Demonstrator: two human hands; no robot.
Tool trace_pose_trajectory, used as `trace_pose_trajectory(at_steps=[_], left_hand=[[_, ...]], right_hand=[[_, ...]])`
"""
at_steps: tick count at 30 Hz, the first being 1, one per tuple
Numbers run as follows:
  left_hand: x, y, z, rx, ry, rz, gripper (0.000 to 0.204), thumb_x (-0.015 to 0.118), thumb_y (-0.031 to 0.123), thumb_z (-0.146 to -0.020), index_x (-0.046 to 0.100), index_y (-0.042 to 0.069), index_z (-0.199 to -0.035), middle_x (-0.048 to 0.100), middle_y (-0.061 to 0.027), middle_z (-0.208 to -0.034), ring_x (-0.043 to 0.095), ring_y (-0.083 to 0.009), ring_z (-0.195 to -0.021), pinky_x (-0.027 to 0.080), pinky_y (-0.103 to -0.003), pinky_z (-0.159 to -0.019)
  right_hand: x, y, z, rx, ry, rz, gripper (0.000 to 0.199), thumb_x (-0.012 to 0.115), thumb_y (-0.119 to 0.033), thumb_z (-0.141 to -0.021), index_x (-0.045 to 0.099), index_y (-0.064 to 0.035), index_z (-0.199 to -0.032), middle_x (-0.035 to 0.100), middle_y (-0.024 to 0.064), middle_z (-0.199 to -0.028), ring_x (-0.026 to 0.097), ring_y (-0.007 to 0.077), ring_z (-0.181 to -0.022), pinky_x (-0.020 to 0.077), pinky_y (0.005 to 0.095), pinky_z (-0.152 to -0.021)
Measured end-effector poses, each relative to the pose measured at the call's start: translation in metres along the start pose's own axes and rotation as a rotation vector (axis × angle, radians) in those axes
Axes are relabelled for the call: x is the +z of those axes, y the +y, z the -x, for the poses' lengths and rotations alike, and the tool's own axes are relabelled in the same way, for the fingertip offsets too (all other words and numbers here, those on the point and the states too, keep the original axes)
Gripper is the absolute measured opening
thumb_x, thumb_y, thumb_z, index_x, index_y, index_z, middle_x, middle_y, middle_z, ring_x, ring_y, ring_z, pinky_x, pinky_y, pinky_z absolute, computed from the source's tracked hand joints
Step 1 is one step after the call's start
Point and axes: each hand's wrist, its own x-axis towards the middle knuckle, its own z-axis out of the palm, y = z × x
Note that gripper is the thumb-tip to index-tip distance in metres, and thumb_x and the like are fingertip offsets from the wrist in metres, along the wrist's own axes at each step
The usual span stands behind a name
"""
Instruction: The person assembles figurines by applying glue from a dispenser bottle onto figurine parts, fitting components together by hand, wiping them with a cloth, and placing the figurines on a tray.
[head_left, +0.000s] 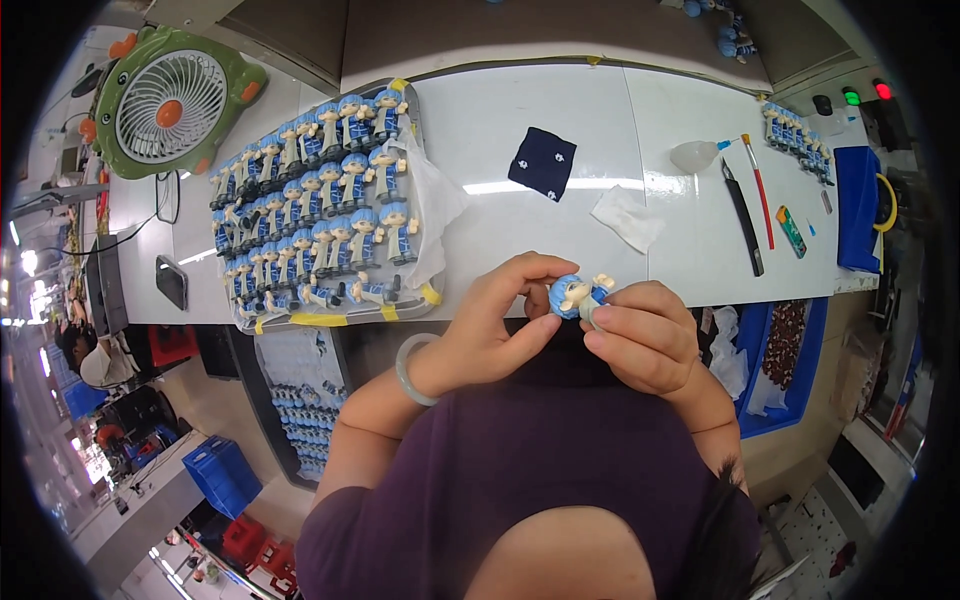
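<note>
Over the table's near edge I hold a small blue-haired figurine [567, 292] in both hands, its head pointing left. My left hand [505, 315] has thumb and fingers closed about the hair. The fingers of my right hand [645, 335] are wrapped round its body, so the legs are hidden. Past my hands lie a crumpled white cloth [628, 218] and a dark blue cloth square [542, 163] with small white marks. To the left, a tray [432, 292] with yellow tape on its rim carries rows of similar figurines [352, 180], most standing and several lying at the near side.
A green fan [172, 110] and a phone [171, 283] are at the left. On the right lie a squeeze bottle [695, 155], black tweezers [742, 220], a red brush [759, 190] and a blue bin [857, 208]. More figurines [797, 140] stand at the far right.
</note>
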Motion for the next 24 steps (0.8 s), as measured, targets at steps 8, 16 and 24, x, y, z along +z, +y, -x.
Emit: trace_pose_trajectory(at_steps=[8, 16, 24], left_hand=[[0.003, -0.005, -0.002, 0.055, 0.014, 0.062, 0.04, 0.056, 0.005, -0.077, 0.043, -0.002, -0.115, 0.049, -0.0088, -0.099, 0.047, -0.0142, -0.083, 0.039, -0.026, -0.076], [0.003, -0.02, -0.007, 0.281, -0.071, 0.15, 0.038, 0.06, 0.011, -0.079, 0.046, 0.003, -0.113, 0.053, -0.0094, -0.093, 0.051, -0.0161, -0.077, 0.042, -0.027, -0.068], [0.002, -0.019, -0.004, 0.385, -0.032, 0.02, 0.032, 0.059, 0.01, -0.079, 0.047, 0.005, -0.109, 0.052, -0.0112, -0.091, 0.052, -0.0216, -0.077, 0.042, -0.028, -0.068]], right_hand=[[0.0, -0.004, -0.003, 0.131, 0.06, -0.11, 0.031, 0.066, 0.003, -0.061, 0.06, -0.0052, -0.091, 0.06, 0.0077, -0.091, 0.057, 0.0208, -0.071, 0.0462, 0.0269, -0.057], [-0.003, -0.003, -0.009, 0.341, 0.03, -0.314, 0.032, 0.067, 0.005, -0.062, 0.059, -0.0044, -0.092, 0.061, 0.0093, -0.089, 0.058, 0.0218, -0.068, 0.0463, 0.028, -0.057], [-0.002, -0.002, -0.007, 0.261, 0.027, -0.306, 0.028, 0.065, 0.005, -0.061, 0.061, -0.0037, -0.087, 0.061, 0.0088, -0.087, 0.058, 0.0227, -0.071, 0.0472, 0.0305, -0.059]])
